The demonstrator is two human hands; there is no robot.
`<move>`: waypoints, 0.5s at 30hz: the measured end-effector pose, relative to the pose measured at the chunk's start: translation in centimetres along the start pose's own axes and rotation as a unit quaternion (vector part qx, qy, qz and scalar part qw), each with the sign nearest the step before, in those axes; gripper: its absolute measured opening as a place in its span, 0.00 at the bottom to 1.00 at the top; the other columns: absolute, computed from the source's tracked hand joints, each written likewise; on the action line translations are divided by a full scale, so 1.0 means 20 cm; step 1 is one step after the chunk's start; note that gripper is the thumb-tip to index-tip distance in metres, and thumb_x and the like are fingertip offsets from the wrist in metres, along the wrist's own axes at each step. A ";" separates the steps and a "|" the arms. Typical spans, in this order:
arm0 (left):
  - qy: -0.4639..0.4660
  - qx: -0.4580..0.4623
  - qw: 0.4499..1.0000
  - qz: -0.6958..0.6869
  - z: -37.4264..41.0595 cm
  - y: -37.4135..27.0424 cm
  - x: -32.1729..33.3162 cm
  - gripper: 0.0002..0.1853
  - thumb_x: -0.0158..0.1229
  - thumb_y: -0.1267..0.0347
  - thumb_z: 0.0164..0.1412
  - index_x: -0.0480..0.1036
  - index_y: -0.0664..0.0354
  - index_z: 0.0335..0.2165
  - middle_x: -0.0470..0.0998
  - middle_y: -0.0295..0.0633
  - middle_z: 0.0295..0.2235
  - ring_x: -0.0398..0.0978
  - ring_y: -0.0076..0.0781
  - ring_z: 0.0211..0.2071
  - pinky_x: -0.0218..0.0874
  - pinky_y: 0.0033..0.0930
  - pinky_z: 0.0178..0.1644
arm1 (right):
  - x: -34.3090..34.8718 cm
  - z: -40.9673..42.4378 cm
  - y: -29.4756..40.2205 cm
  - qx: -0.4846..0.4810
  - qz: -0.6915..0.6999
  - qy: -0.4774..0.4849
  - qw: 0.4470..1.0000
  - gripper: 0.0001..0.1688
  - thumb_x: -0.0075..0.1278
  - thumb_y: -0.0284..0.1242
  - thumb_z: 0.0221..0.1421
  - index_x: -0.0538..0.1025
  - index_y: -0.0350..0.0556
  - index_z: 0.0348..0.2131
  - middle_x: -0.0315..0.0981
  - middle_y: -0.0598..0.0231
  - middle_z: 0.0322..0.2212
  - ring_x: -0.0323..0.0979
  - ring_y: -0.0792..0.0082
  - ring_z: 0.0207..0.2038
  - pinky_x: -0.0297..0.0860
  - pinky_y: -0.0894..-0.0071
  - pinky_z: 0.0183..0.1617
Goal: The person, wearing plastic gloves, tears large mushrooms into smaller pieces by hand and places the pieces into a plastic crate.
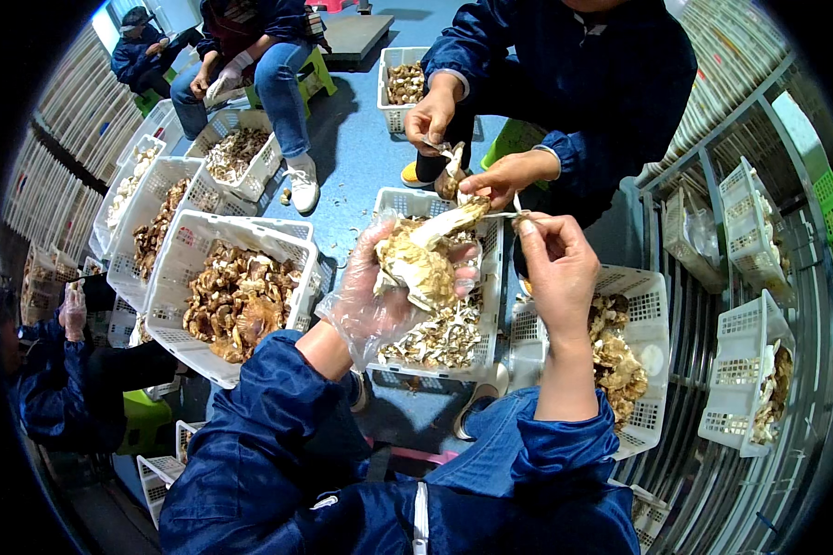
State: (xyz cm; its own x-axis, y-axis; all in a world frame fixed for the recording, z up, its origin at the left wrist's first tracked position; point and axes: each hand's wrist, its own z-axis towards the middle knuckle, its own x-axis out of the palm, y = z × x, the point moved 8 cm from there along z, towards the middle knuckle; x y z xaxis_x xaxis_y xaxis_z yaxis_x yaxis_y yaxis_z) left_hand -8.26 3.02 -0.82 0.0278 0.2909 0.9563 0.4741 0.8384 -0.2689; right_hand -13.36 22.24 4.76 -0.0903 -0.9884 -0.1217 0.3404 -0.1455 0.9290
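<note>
My left hand, in a clear plastic glove, holds a large pale mushroom with a brownish surface, its thick stem pointing up and right. Bare, my right hand pinches a thin pale strip between thumb and fingertips, just right of the stem's end. Both hands are above a white perforated plastic basket of pale and brown mushroom scraps. Across it, a co-worker's two hands hold a smaller mushroom, close to the stem of mine.
A white basket of brown mushrooms stands at left. Another basket with large mushrooms stands at right. More baskets line the left side, and metal racks with baskets run along the right. Other seated people work at upper left and far left.
</note>
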 end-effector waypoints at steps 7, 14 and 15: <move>0.004 -0.044 0.997 -0.064 -0.02 0.03 0.04 0.49 0.37 0.35 0.71 0.52 0.64 0.71 0.65 0.70 0.63 0.72 0.65 0.59 0.70 0.60 0.62 | 0.15 -0.05 -0.06 0.062 0.236 0.151 0.958 0.05 0.58 0.22 0.67 0.78 0.40 0.41 0.70 0.52 0.62 0.74 0.74 0.53 0.73 0.73 0.55; 0.081 -0.079 0.986 -0.123 -0.03 0.06 0.10 0.52 0.30 0.30 0.69 0.49 0.60 0.72 0.61 0.70 0.65 0.70 0.72 0.60 0.69 0.67 0.61 | 0.16 -0.03 -0.04 0.051 0.219 0.142 0.964 0.05 0.58 0.21 0.66 0.77 0.41 0.41 0.66 0.49 0.65 0.72 0.68 0.59 0.75 0.73 0.53; 0.093 -0.076 0.986 -0.117 -0.03 0.05 0.10 0.52 0.30 0.29 0.69 0.49 0.60 0.72 0.61 0.70 0.65 0.70 0.73 0.60 0.69 0.68 0.61 | 0.16 -0.03 -0.07 0.081 0.215 0.148 0.962 0.05 0.58 0.21 0.66 0.77 0.40 0.41 0.67 0.49 0.64 0.71 0.68 0.59 0.75 0.73 0.53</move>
State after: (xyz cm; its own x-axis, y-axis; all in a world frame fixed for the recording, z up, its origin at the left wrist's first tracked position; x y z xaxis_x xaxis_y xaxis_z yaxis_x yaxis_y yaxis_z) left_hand -7.12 4.21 0.94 0.0565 -0.0050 0.9984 0.6130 0.7895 -0.0308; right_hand -13.49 19.32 2.88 0.3058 -0.9279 0.2133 0.1348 0.2639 0.9551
